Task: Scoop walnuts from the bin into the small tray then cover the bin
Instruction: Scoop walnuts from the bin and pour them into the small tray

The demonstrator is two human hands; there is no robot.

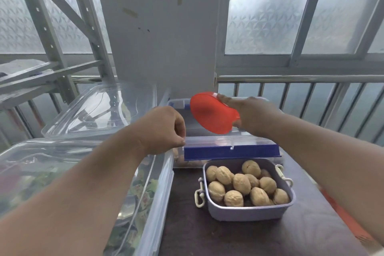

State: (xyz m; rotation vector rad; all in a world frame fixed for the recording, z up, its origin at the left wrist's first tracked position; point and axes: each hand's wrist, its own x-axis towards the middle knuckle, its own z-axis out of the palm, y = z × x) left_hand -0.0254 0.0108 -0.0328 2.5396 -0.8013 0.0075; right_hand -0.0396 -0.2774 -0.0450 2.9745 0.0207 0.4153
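Walnuts [241, 183] fill the tray [249, 212]; left hand [164, 129] pinches the bin lid [228, 147] to close it, right hand [251, 114] grips the red scoop [212, 113] clear.

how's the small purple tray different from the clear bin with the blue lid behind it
The small tray is opaque lilac; the bin is clear-walled with a blue-edged lid. The tray stands open, with no lid, and its walnuts show plainly; the bin's lid lies tilted over it, gripped by the left hand, and what is inside barely shows. The tray is nearer the camera and looks smaller. Both are rectangular plastic containers on the same dark surface.
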